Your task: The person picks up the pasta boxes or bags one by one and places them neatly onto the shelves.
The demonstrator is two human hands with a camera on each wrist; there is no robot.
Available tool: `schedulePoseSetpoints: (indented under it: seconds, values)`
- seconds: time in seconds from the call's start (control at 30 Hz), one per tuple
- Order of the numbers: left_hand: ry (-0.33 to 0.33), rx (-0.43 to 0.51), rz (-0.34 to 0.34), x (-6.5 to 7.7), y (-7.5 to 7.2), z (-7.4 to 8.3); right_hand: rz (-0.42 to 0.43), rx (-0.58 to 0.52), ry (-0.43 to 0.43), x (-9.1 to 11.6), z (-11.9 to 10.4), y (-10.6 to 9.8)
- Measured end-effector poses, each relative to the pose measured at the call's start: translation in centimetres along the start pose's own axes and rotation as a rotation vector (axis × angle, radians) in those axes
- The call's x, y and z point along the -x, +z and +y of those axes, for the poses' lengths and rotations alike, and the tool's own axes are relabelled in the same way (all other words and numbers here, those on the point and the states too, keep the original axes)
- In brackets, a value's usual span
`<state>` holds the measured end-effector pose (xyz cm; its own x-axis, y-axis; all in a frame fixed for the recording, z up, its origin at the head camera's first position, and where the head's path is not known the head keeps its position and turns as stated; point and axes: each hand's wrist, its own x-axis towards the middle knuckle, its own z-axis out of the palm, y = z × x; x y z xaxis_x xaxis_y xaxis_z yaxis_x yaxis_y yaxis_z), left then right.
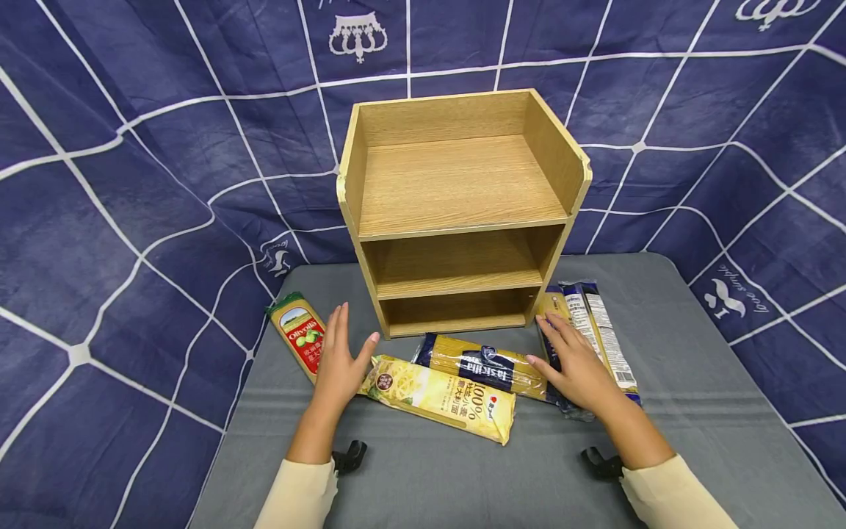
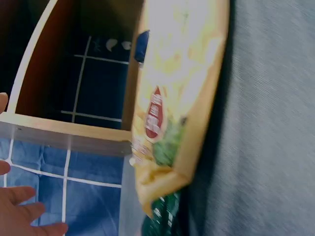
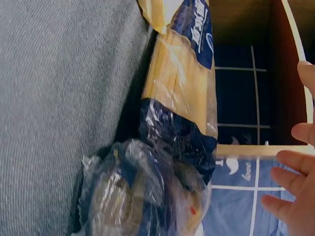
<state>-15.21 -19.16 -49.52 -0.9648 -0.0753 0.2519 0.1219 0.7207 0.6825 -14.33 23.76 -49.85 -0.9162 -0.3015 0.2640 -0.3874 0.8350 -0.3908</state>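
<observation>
My left hand [image 1: 335, 365], fingers spread and holding nothing, overlaps the edge of a red-labelled Olivoilà pasta pack [image 1: 300, 330] in the head view. To its right lies a yellow pasta pack [image 1: 449, 397], which also shows large in the left wrist view [image 2: 172, 98]. Behind that one is a blue-banded la sicilia spaghetti pack [image 1: 456, 360]. My right hand [image 1: 580, 365] is spread too, thumb at the spaghetti pack's right end, over several clear-and-blue pasta packs [image 1: 598, 327]. Nothing is gripped in it. The right wrist view has its fingers [image 3: 290, 182] beside the packs.
A wooden shelf unit [image 1: 456, 184] with two lower compartments and a top tray stands upright behind the packs. Grey cloth [image 1: 423, 485] covers the table. Blue curtains with white lines [image 1: 165, 184] enclose the back and sides.
</observation>
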Motion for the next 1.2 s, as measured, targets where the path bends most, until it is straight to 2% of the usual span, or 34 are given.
schedulePoseSetpoints:
  seconds: [0.2,0.43,0.73,0.9,1.2]
  values:
    - [-0.028,0.135,0.003,-1.1,-0.1,1.2,-0.044,-0.023,-0.014,-0.1,-0.4,0.5]
    - [-0.019,0.259,-0.004,-2.4,-0.1,2.4,-0.078,-0.052,-0.045,0.1,-0.7,1.6]
    - [-0.038,0.365,-0.005,-3.7,-0.1,3.6,-0.164,-0.085,-0.035,0.3,-1.0,2.9]
    - [-0.007,0.401,-0.007,-4.3,-0.2,4.0,-0.222,-0.061,-0.016,0.4,-1.4,3.1]
    - [0.099,0.423,0.066,-5.4,-1.0,5.6,-0.170,-0.034,-0.050,0.0,-1.4,3.6]
